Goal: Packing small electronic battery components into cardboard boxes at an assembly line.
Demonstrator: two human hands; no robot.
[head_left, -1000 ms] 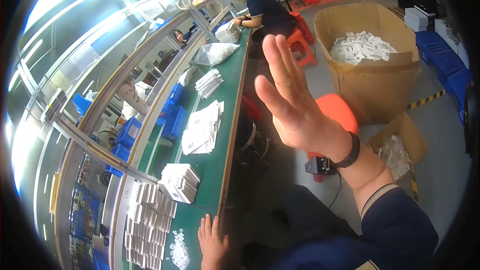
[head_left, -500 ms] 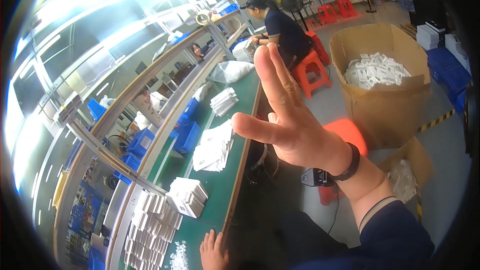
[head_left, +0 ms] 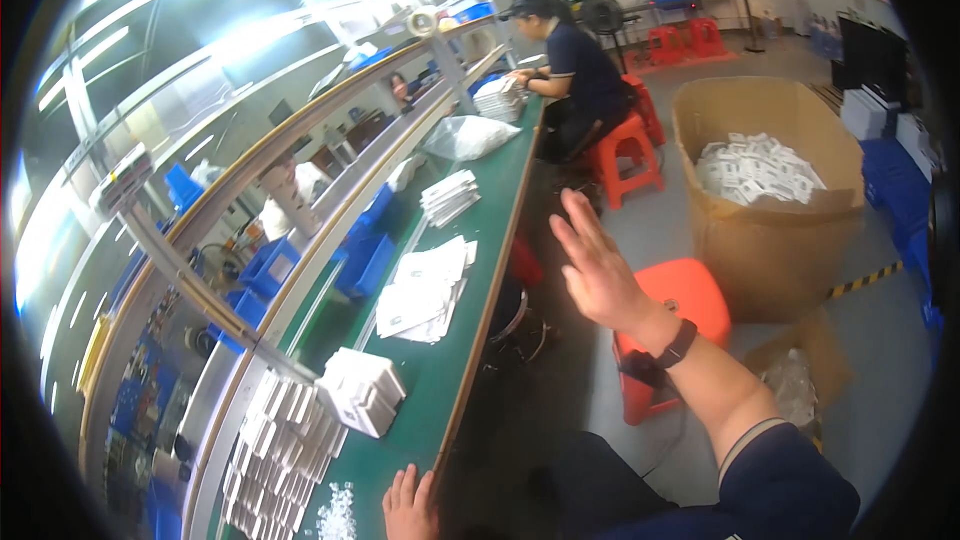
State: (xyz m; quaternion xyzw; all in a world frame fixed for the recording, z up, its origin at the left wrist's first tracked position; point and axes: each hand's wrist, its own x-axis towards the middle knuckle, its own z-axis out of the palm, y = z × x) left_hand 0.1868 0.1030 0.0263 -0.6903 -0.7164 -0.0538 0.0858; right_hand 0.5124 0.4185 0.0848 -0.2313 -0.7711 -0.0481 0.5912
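My right hand point(head_left: 602, 270) is raised in the air to the right of the bench, holding nothing, its fingers stretched out. A dark band circles that wrist. My left hand point(head_left: 410, 508) rests on the near edge of the green bench point(head_left: 405, 410), fingers apart. Just left of it lies a small heap of clear plastic bits point(head_left: 337, 515). Stacked white boxes point(head_left: 275, 455) stand beyond that heap, with another white stack point(head_left: 362, 390) next to them. Farther along are a loose pile of flat white pieces point(head_left: 422, 292) and a smaller white bundle point(head_left: 450, 198).
A big cardboard bin point(head_left: 775, 250) holding white pieces stands right, beyond an orange stool point(head_left: 690, 292). A person in dark clothes point(head_left: 585, 65) sits at the bench's far end. Blue bins point(head_left: 365, 265) and a metal rack point(head_left: 350, 105) line the left side.
My right hand has moved lower and away from the view, so it looks smaller. The whole view has shifted a little. My left hand stays on the bench edge.
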